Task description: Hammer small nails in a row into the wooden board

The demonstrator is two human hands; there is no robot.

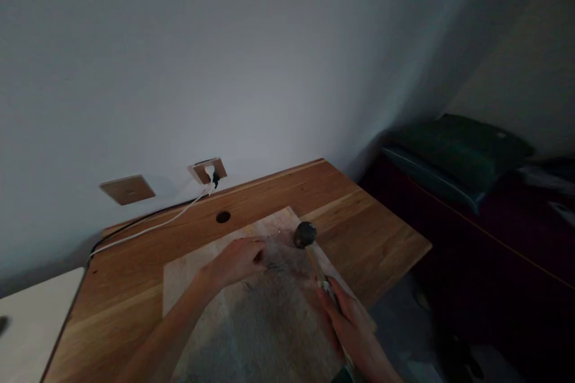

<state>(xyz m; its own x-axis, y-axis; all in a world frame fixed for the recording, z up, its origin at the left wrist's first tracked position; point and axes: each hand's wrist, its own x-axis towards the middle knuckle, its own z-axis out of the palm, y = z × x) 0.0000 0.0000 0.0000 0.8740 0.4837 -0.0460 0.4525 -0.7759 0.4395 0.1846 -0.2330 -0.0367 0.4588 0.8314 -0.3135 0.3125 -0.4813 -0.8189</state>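
On the board [269, 329], small metallic bits [276, 267] beside left hand [238, 260], its fingers curled narrow, contents unclear. Right hand [344, 317] wraps hammer [305, 234]. Work seems underway; bits remain; nothing visibly finished.

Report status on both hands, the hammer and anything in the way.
Right hand gripping hammer by its handle. Left hand curled over board, grasp unclear. Small pieces near left hand, too dim to name.
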